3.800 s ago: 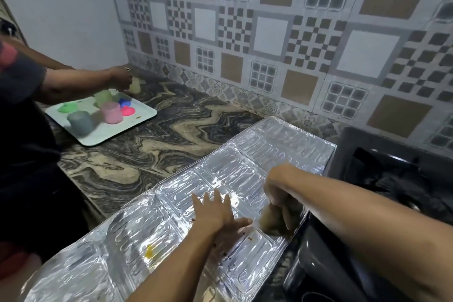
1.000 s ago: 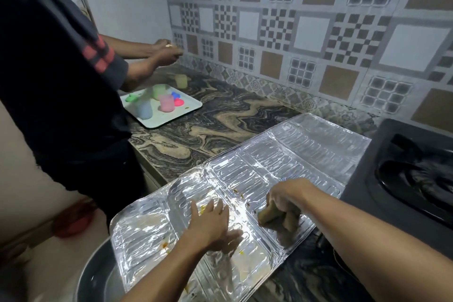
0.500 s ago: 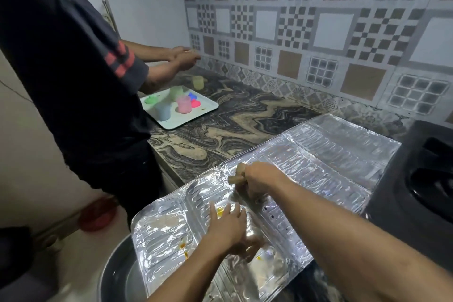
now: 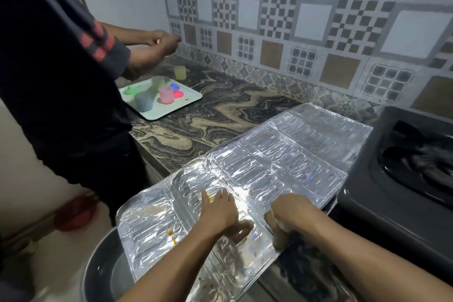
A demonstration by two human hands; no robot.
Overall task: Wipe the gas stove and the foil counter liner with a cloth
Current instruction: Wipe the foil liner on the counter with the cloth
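Note:
The shiny foil counter liner [image 4: 282,154] lies across the marble counter, its near end hanging past the counter edge. Orange stains dot its near-left part. My left hand [image 4: 220,211] presses flat on the foil with fingers spread. Just to its right, my right hand [image 4: 289,213] grips a brownish cloth [image 4: 278,238] against the foil near its front edge; the cloth is mostly hidden under the fingers. The black gas stove [image 4: 404,179] stands at the right, beside the liner.
Another person [image 4: 61,68] in a dark shirt stands at the left, both hands above a white tray [image 4: 188,100] with coloured cups. A yellow cup [image 4: 180,72] sits by the wall. A metal basin [image 4: 105,270] lies below the foil's overhanging end. A red object [image 4: 76,213] is on the floor.
My right hand has drawn the cloth back across the foil from the middle toward the front edge. My left hand stays pressed on the foil. The camera has swung slightly.

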